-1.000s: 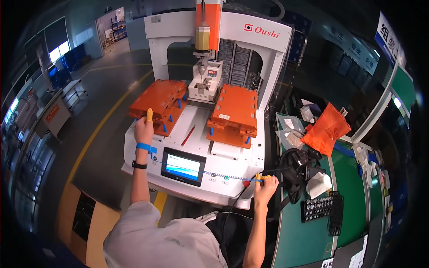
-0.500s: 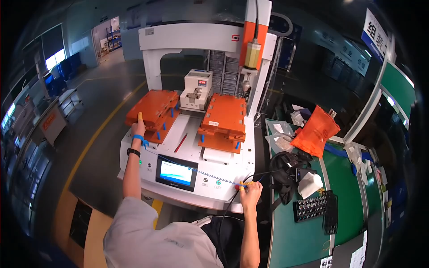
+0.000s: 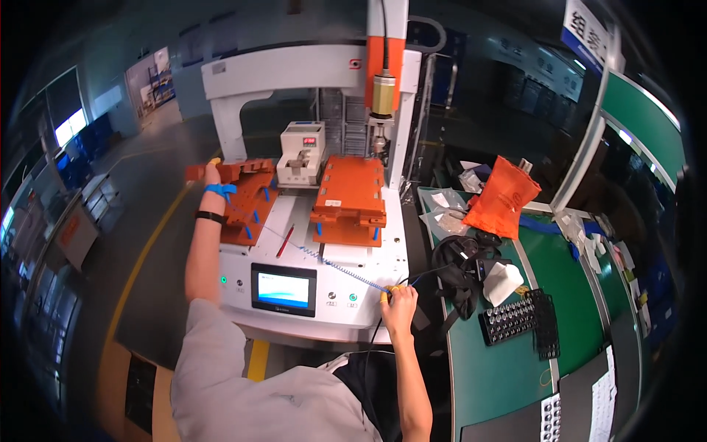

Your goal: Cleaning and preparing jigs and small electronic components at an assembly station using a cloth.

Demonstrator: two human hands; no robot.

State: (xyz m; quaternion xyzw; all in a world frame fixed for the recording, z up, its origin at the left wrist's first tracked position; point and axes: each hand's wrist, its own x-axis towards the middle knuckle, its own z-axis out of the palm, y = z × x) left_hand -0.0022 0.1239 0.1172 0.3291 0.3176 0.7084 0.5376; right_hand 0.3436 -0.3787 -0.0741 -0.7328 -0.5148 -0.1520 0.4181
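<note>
Factory floor, white machine | left hand clamped on orange tray at 11 o'clock — lifting its edge | right hand pinches coiled cable — fingers together

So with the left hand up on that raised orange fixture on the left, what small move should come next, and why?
Probably lower the orange fixture plate flat. The left hand grips its raised, tilted edge above the left fixture base, while the right fixture already lies flat under the screwdriver head. The right hand rests at the machine's front edge by a coiled cable, so it seems uninvolved.
</note>
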